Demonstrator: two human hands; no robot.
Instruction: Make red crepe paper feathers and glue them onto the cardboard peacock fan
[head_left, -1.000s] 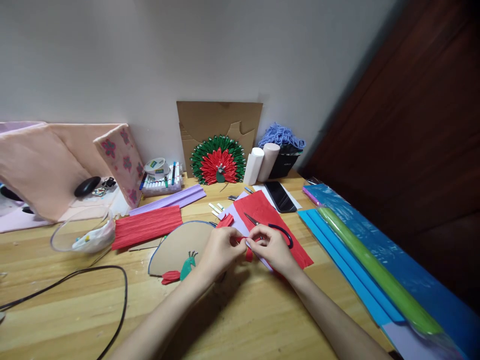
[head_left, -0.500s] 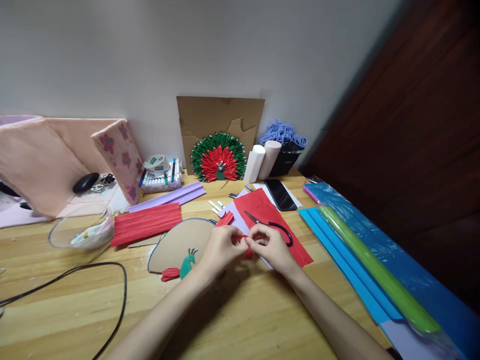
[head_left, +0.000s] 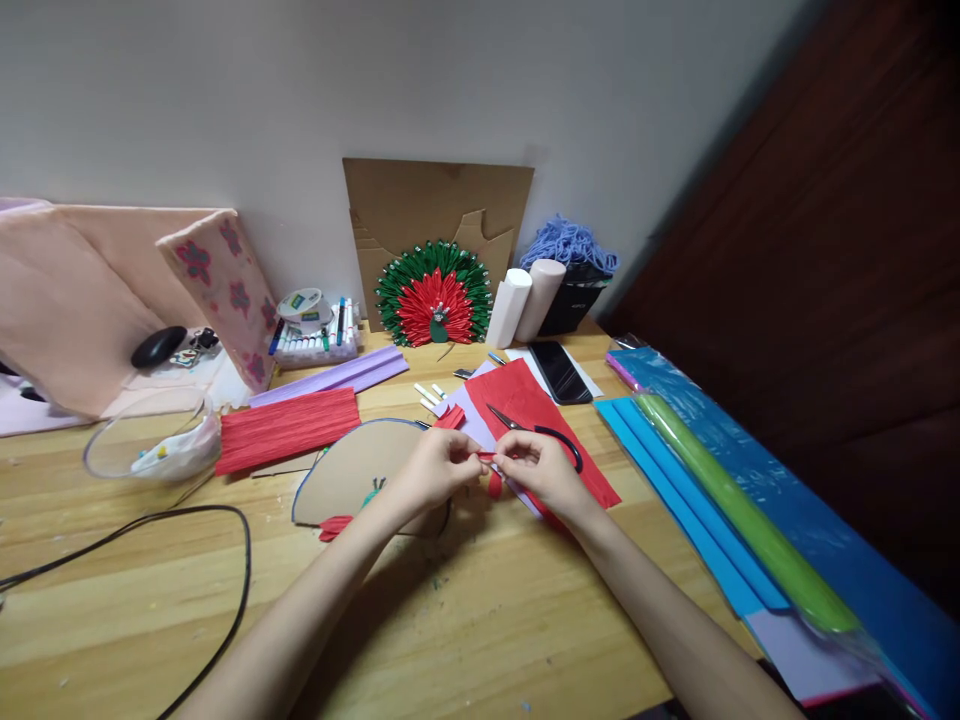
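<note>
Between the fingertips of my left hand point(head_left: 448, 468) and my right hand point(head_left: 541, 468) is a small strip of red crepe paper point(head_left: 487, 457), pinched from both sides. One end of it hangs below the fingers. Just behind my right hand lie scissors point(head_left: 551, 432) with black handles, resting on a red paper sheet point(head_left: 517, 390). More cut red paper point(head_left: 451, 416) sits beyond my left hand. Under my left forearm is a cardboard fan shape point(head_left: 337, 475) with a blue edge; a green peacock cutout on it is mostly covered. A red paper petal point(head_left: 335, 526) lies at its lower edge.
A finished green and red paper peacock point(head_left: 435, 300) leans on cardboard point(head_left: 442, 190) by the wall. Folded red crepe paper point(head_left: 289, 430), a clear bowl point(head_left: 150, 440) and a black cable point(head_left: 244, 560) lie left. Phone point(head_left: 561, 372) behind; blue and green rolls point(head_left: 742, 510) right.
The hands have drawn slightly apart, showing more of the red strip between them. The view has tilted a little, and my left forearm now covers more of the green peacock cutout.
</note>
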